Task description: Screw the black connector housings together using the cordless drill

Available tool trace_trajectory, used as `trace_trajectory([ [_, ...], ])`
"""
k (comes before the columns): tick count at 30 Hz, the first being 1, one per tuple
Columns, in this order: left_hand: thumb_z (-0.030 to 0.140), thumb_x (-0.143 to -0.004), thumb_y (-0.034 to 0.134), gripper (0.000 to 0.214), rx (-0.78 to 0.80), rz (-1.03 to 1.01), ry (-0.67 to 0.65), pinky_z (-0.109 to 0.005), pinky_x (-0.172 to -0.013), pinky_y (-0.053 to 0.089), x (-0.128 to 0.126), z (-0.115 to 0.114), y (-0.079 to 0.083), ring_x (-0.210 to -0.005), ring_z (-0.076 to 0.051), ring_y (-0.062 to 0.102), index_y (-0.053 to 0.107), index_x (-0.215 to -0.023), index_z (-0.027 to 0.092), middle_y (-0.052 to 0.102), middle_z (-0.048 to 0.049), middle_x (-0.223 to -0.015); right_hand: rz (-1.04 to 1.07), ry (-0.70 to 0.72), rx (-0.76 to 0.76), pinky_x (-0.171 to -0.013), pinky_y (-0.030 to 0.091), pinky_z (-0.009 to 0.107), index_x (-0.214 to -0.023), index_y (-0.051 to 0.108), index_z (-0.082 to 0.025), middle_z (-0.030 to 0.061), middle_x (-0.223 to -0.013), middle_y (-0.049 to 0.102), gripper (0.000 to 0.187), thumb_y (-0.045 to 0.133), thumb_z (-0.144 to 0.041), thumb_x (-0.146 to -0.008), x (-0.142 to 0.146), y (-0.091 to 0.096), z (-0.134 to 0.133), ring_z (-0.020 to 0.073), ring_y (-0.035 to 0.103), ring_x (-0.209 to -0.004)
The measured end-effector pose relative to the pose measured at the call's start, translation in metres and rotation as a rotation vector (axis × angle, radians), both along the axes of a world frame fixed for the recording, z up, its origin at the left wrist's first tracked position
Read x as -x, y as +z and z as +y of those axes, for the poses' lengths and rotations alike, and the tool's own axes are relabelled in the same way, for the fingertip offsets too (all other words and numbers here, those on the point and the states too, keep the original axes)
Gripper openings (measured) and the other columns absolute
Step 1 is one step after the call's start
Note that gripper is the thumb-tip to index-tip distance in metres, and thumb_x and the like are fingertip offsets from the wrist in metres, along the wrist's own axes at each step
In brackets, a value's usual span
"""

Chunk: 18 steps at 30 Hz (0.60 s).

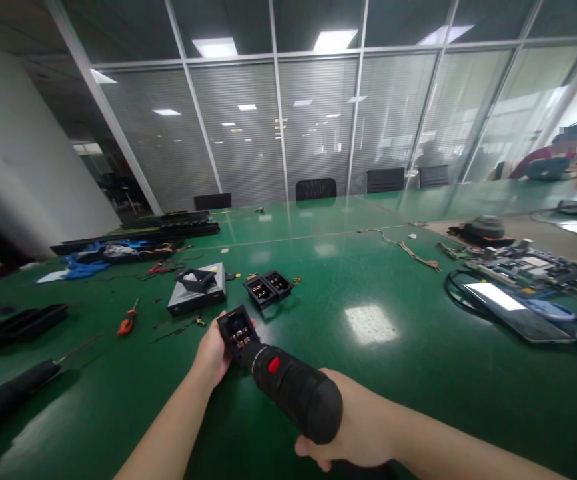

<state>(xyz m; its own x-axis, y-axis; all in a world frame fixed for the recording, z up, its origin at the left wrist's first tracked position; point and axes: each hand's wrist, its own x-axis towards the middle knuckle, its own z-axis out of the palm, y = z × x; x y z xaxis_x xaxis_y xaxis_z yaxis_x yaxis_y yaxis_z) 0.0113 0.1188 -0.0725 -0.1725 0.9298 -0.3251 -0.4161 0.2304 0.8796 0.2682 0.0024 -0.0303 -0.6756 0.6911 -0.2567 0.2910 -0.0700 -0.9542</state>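
Note:
My left hand (212, 353) grips a small open black box (235, 331) with brass parts inside, holding it just above the green table (378, 373). My right hand (353, 437) is wrapped round the handle of a black electric screwdriver (293, 389) with a red button. The tool's tip points into the box. Two more small black boxes (268, 288) lie side by side just beyond.
A grey flat case (198, 293) and an orange-handled screwdriver (127, 323) lie to the left, with black cases and blue cloth further left. At the right are circuit boards (528, 265), cables and a tablet (513, 308). Another person (558, 159) sits far right.

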Motion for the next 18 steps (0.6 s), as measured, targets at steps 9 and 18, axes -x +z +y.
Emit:
trace_trajectory([
  [9, 0.042, -0.104, 0.055, 0.036, 0.026, -0.024, 0.095, -0.037, -0.060, 0.062, -0.005, -0.003, 0.000, -0.071, -0.028, 0.078, 0.075, -0.102, 0.012, 0.081, -0.0149, -0.086, -0.005, -0.026, 0.041, -0.051, 0.047, 0.018, -0.080, 0.060, -0.017, -0.0039, -0.060, 0.063, 0.017, 0.075, -0.019, -0.074, -0.001, 0.000, -0.003, 0.0117, 0.061, -0.057],
  [18, 0.043, -0.089, 0.074, 0.026, -0.040, -0.058, 0.159, -0.034, -0.063, 0.056, 0.001, 0.006, -0.021, -0.066, -0.023, 0.071, 0.073, -0.095, 0.018, 0.074, -0.0045, -0.078, -0.069, -0.069, 0.062, -0.052, 0.043, 0.020, -0.087, 0.057, -0.018, -0.0058, -0.062, 0.060, 0.022, 0.074, -0.022, -0.073, 0.001, 0.019, -0.010, 0.0100, 0.057, -0.055],
])
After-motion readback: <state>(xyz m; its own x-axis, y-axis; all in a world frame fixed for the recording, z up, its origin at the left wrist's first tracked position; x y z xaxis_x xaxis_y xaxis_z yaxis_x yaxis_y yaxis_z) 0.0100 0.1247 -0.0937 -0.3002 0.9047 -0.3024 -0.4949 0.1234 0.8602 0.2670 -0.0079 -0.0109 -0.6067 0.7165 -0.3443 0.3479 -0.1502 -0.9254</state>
